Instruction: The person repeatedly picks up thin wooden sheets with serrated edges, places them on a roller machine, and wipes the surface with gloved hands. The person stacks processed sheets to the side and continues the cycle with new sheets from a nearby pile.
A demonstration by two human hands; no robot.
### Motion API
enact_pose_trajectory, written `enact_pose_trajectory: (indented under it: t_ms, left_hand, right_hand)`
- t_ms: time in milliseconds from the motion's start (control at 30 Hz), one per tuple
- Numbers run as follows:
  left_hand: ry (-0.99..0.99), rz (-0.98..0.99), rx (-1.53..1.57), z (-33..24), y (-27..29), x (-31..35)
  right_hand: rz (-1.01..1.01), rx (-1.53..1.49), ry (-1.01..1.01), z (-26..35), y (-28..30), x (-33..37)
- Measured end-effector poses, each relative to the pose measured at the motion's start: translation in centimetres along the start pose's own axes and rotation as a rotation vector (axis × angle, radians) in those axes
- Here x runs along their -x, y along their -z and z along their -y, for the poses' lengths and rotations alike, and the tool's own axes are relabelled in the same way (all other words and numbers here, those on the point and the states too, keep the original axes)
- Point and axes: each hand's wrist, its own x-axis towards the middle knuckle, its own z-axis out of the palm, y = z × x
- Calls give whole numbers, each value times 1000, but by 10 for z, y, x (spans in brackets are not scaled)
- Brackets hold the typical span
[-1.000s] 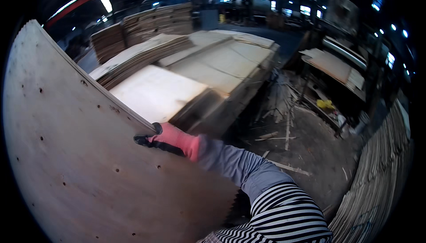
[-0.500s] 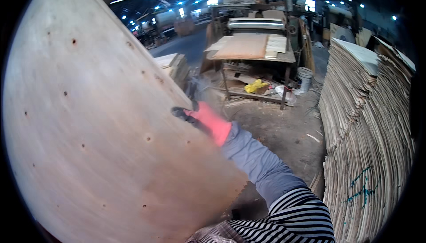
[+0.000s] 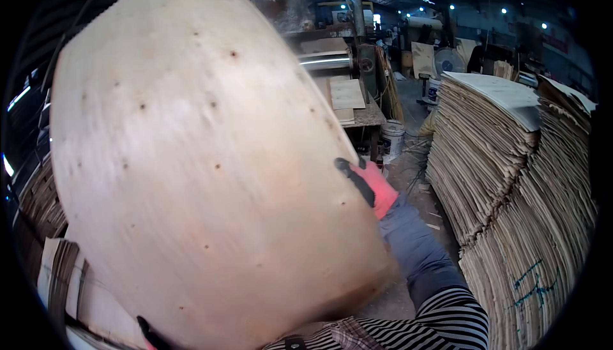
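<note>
A large, pale wood veneer sheet point(image 3: 191, 165) with small dark knots stands tilted in front of me and fills much of the view. My right hand point(image 3: 373, 184), in a pink and black glove, is closed on the sheet's right edge, thumb across the near face. At the lower left edge of the sheet, my left hand point(image 3: 149, 336) shows only a black glove tip and a bit of pink. It appears to grip that edge, though most of it is hidden.
A tall stack of veneer sheets point(image 3: 485, 165) rises close on my right. Beyond the held sheet stand a roller machine point(image 3: 325, 61) with a table point(image 3: 367, 117) and a white bucket point(image 3: 393, 139). More stacked boards point(image 3: 64, 273) lie at lower left.
My view has turned left. In the picture the veneer sheet and my right hand have shifted right, and part of my left hand has come into sight at the lower left.
</note>
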Motion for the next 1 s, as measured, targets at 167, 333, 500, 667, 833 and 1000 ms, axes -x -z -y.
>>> enact_pose_trajectory:
  t_ms: [167, 333, 500, 667, 833, 1000]
  left_hand:
    - [7, 263, 155, 55, -80, -194]
    - [-165, 141, -110, 132, -170, -407]
    - [20, 300, -81, 136, -290, -565]
    - [-93, 224, -286, 192, -382, -772]
    - [230, 364, -441, 202, -505, -928]
    - [118, 366, -689, 286, -595, -1075]
  right_hand:
    - [-194, 229, 91, -49, 33, -125]
    - [-367, 346, -82, -42, 16, -258]
    - [-436, 286, -83, -99, 36, -422]
    - [-388, 268, 9, -130, -6, -553]
    - [-527, 369, -152, -170, -6, -686]
    - [-545, 619, -336, -242, 76, -821]
